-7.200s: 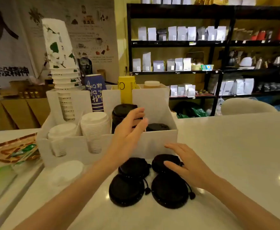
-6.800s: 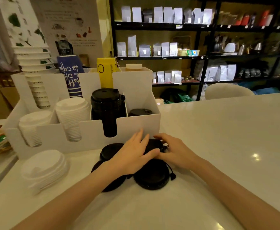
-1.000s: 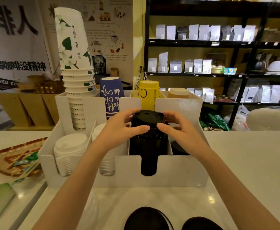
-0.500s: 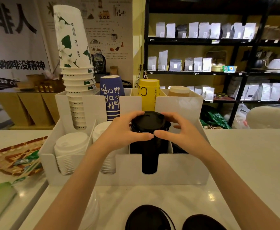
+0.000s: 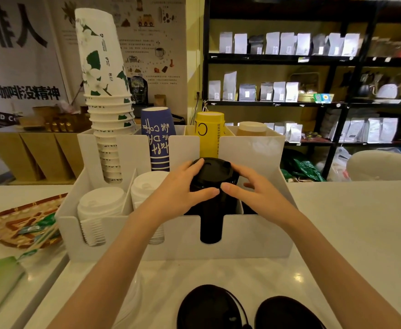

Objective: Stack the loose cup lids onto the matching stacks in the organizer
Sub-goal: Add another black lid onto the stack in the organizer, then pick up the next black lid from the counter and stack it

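A tall stack of black lids [image 5: 214,184] stands in the third front slot of the white organizer [image 5: 254,238]. My left hand [image 5: 182,188] cups its top from the left and my right hand [image 5: 251,193] from the right, thumbs nearly meeting at the front. Two loose black lids lie on the counter near me, a larger lid [image 5: 210,308] and a second lid [image 5: 285,313] to its right. Two white lid stacks fill the left slots: the outer white stack [image 5: 99,207] and the inner white stack [image 5: 147,186], partly hidden by my left arm.
Paper cup stacks stand in the organizer's back row: white-green cups [image 5: 104,91], blue cups [image 5: 158,136], yellow cups [image 5: 210,134], a tan cup [image 5: 251,128]. A woven tray [image 5: 12,224] with packets lies at left. Loose white lids [image 5: 130,302] sit under my left arm.
Over seven seconds both hands went from the loose black lids on the counter up to the black stack. In the last second they pressed lower around its top.
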Available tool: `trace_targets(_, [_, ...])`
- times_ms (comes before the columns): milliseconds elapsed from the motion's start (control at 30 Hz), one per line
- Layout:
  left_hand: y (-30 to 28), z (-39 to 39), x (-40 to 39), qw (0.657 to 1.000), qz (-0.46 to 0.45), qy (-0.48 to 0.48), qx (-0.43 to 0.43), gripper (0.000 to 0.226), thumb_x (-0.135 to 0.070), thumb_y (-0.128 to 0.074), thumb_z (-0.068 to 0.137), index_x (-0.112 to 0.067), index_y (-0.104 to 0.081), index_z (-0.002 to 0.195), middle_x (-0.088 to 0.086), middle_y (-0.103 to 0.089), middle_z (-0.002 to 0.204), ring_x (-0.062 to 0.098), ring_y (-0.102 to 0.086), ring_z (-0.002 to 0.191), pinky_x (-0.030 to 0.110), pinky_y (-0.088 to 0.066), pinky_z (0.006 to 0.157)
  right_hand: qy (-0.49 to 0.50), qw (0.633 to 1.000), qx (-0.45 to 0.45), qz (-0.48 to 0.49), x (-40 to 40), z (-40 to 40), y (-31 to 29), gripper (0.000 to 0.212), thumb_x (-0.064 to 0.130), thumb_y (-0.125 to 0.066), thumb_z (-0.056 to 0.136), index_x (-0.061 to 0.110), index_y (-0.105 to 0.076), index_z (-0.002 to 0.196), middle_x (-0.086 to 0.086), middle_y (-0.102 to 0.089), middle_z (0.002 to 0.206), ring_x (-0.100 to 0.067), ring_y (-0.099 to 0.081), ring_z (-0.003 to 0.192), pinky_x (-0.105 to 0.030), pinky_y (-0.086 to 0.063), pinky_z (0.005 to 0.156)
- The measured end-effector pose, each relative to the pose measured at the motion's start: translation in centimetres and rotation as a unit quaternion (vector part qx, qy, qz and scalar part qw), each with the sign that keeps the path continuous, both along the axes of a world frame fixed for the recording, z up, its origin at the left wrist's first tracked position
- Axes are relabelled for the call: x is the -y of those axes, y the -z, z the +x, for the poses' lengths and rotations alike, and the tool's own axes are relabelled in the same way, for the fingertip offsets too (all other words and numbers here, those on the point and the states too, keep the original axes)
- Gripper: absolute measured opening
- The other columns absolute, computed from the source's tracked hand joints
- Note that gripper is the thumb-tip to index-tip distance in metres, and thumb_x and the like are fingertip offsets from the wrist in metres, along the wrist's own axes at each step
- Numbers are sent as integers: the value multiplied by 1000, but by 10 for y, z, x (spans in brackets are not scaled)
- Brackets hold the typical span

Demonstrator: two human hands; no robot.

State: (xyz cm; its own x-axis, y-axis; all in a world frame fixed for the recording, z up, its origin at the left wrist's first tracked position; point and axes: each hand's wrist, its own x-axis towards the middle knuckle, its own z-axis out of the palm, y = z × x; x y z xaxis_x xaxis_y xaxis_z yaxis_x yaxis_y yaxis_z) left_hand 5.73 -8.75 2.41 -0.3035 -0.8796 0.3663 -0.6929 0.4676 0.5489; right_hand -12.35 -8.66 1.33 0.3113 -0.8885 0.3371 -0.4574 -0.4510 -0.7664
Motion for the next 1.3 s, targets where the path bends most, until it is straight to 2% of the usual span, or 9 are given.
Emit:
trace_targets(133, [11,-2,-4,1000,-4,6,-28,66,-41,-52,83,-24,-23,140,1,-20,151,18,-25,136,27,-28,107,70,995,-37,-61,-15,3,2,62,39,-53,84,27,-25,138,7,-35,144,-5,-32,130,-30,-29,108])
trace_targets(300, [21,-8,-12,999,-23,-10,-42,55,-38,-45,87,-26,-25,137,7,-11,153,24,-19,139,41,-27,113,124,973,19,-192,-60,0,23,55,30,-60,82,21,-37,131,8,-47,124,2,-41,114,-4,-33,91])
trace_targets(467, [26,-12,-25,998,-30,-27,-42,61,-40,-36,90,-25,-6,142,4,2,156,17,1,143,27,-5,112,-6,987,-147,-63,-107,-14,55,56,49,-53,81,38,-31,131,20,-42,130,8,-36,118,-16,-31,101])
trace_targets(633, [44,-12,-56,995,-79,-44,-34,61,-38,-35,91,-26,-5,142,0,5,156,11,5,142,23,-1,110,-45,960,-272,36,-127,-13,75,72,58,-52,77,34,-23,138,11,-31,148,-8,-29,133,-27,-25,109])
trace_targets(767, [61,-5,-93,995,-98,1,-23,55,-43,-32,90,-28,-17,140,-6,-9,154,-2,-6,135,9,-4,107,-46,935,-348,-45,-132,-8,80,59,59,-46,80,28,-36,130,5,-54,128,-15,-45,117,-31,-30,103])
trace_targets(867, [79,6,-118,999,-34,26,18,56,-53,-30,86,-31,-23,137,-9,-26,149,0,-23,132,23,-20,109,-46,932,-355,-59,-131,-7,86,57,61,-42,80,31,-36,128,7,-59,118,-14,-50,107,-35,-35,99])
trace_targets(1033, [99,19,-142,988,136,32,71,68,-57,-45,79,-34,-19,138,-17,-27,144,1,-27,129,21,-22,104,-51,939,-336,-58,-130,-9,88,60,59,-44,81,30,-33,132,6,-59,116,-15,-51,105,-33,-36,96])
trace_targets(1167, [99,22,-143,982,146,64,105,71,-50,-63,70,-33,-32,132,-17,-41,136,1,-39,120,24,-34,104,-59,945,-319,-47,-133,-10,86,56,56,-48,80,32,-37,130,5,-59,113,-14,-48,96,-31,-37,89])
trace_targets(1300, [86,20,-138,985,127,66,94,64,-38,-73,66,-30,-47,124,-19,-52,115,1,-48,109,5,-35,84,-75,958,-276,19,-128,-10,79,57,51,-57,78,28,-41,128,5,-58,123,-16,-51,110,-35,-42,93])
